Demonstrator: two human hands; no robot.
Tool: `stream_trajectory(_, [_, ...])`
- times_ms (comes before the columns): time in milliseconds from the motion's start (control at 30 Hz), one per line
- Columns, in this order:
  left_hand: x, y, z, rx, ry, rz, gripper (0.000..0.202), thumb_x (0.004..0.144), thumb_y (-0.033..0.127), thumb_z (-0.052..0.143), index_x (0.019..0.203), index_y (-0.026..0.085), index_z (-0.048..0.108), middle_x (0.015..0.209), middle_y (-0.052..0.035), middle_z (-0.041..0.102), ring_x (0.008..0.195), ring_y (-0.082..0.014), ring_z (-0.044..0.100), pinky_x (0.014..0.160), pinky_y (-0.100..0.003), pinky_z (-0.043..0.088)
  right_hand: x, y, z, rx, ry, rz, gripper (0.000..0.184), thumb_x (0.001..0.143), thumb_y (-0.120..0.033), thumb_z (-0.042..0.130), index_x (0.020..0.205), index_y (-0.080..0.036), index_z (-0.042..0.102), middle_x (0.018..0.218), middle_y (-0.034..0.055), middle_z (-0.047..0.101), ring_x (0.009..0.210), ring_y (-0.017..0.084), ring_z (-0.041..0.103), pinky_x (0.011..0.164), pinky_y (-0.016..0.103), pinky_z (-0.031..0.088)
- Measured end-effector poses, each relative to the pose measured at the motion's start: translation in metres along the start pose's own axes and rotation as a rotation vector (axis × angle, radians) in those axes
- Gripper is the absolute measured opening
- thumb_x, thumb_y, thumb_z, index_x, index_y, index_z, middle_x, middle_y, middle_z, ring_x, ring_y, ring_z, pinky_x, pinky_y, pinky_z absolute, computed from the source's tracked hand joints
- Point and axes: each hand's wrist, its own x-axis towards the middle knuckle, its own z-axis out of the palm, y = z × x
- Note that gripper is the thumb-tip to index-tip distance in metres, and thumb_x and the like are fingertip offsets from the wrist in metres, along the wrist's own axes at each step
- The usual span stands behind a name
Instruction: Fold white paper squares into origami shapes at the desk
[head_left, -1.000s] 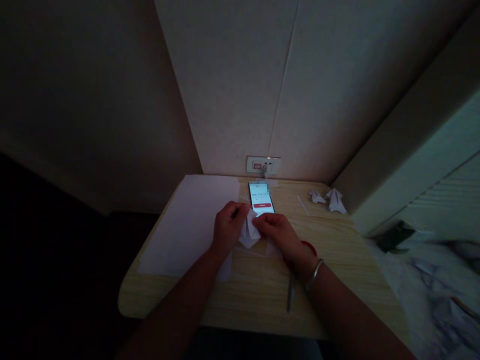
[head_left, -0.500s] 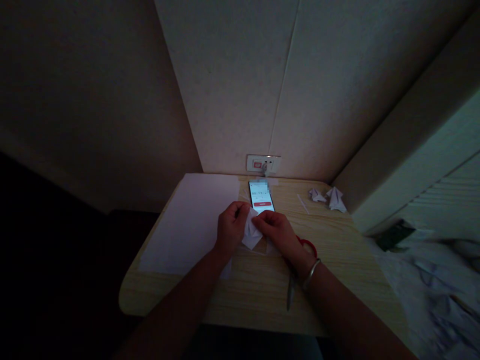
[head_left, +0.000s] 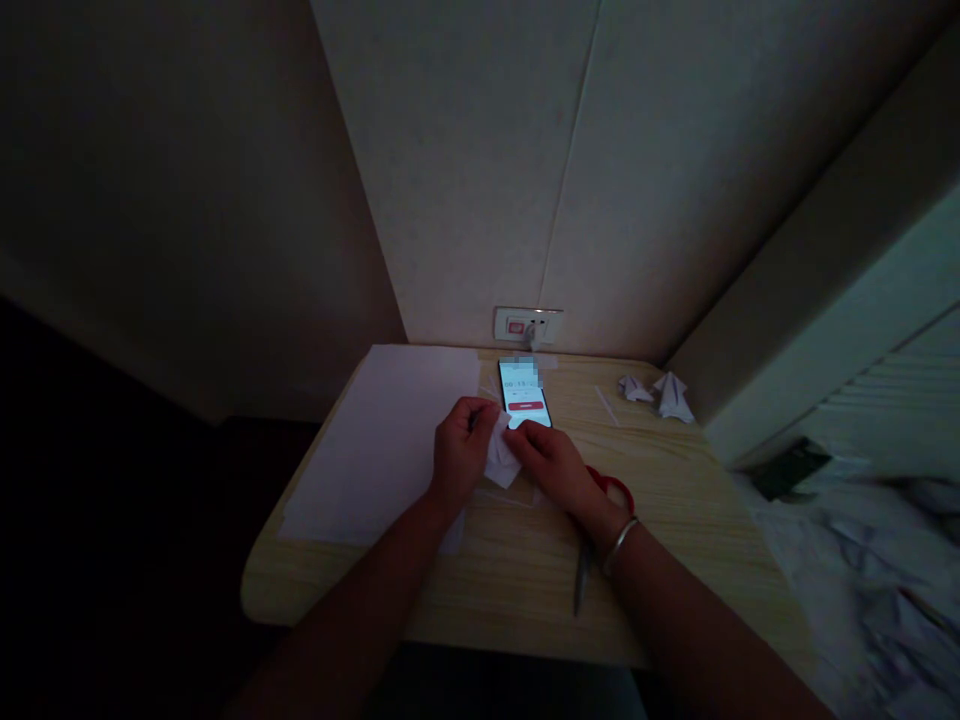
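Observation:
A small folded white paper piece is pinched between both my hands above a light wooden table. My left hand grips its left side with curled fingers. My right hand presses on its right side; a metal bangle sits on that wrist. Just beyond the hands a lit phone lies face up. Red-handled scissors lie under my right wrist, partly hidden by it.
A large white sheet covers the table's left part. Two folded paper figures and a thin paper strip lie at the back right. A wall socket sits behind the phone. Rumpled bedding lies to the right.
The folded paper looks smaller and more gathered between my fingers. Both hands have shifted slightly towards the phone. Everything else on the table lies where it was.

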Motion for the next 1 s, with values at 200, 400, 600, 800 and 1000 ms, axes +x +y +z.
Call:
stream_trajectory(200, [0.001, -0.003, 0.004, -0.102, -0.095, -0.065, 0.024, 0.075, 0.037, 0.061, 0.087, 0.017, 0.054, 0.074, 0.0013, 0.060, 0.065, -0.0118, 0.055, 0.060, -0.022, 0.042, 0.001, 0.003, 0.001, -0.058, 0.095, -0.027, 0.035, 0.085, -0.047, 0.046, 0.064, -0.020, 0.048, 0.058, -0.0028, 0.046, 0.055, 0.011, 0.039, 0.050, 0.024, 0.030])
stream_trajectory(400, [0.000, 0.000, 0.003, -0.120, -0.047, -0.074, 0.021, 0.075, 0.035, 0.062, 0.085, 0.018, 0.054, 0.073, 0.0023, 0.059, 0.063, -0.0110, 0.054, 0.058, -0.022, 0.042, 0.001, 0.002, -0.001, 0.004, 0.105, 0.032, 0.037, 0.080, -0.050, 0.052, 0.059, -0.020, 0.046, 0.055, -0.0031, 0.045, 0.053, 0.011, 0.038, 0.048, 0.024, 0.029])
stream_trajectory(600, [0.000, 0.002, 0.004, -0.229, -0.015, -0.089, 0.020, 0.073, 0.034, 0.063, 0.082, 0.018, 0.054, 0.070, 0.0028, 0.059, 0.060, -0.0103, 0.053, 0.055, -0.021, 0.042, 0.001, -0.002, -0.005, 0.062, 0.095, 0.079, 0.038, 0.076, -0.050, 0.058, 0.056, -0.020, 0.046, 0.052, -0.0039, 0.042, 0.050, 0.010, 0.036, 0.046, 0.023, 0.027])
stream_trajectory(800, [0.008, -0.001, 0.000, -0.255, 0.051, -0.143, 0.022, 0.071, 0.033, 0.065, 0.081, 0.017, 0.054, 0.068, 0.0035, 0.058, 0.057, -0.0089, 0.052, 0.055, -0.020, 0.042, 0.003, 0.000, -0.005, 0.223, -0.021, 0.110, 0.030, 0.076, -0.046, 0.058, 0.064, -0.020, 0.053, 0.052, -0.0048, 0.045, 0.047, 0.009, 0.035, 0.043, 0.022, 0.026])
stream_trajectory(1000, [0.011, -0.001, -0.003, -0.369, -0.152, -0.339, 0.032, 0.063, 0.037, 0.073, 0.079, 0.014, 0.058, 0.065, 0.0012, 0.062, 0.053, -0.0105, 0.055, 0.052, -0.022, 0.043, 0.005, 0.002, -0.007, 0.307, 0.062, 0.191, 0.032, 0.073, -0.048, 0.060, 0.062, -0.019, 0.052, 0.051, -0.0048, 0.047, 0.044, 0.008, 0.035, 0.042, 0.022, 0.026])
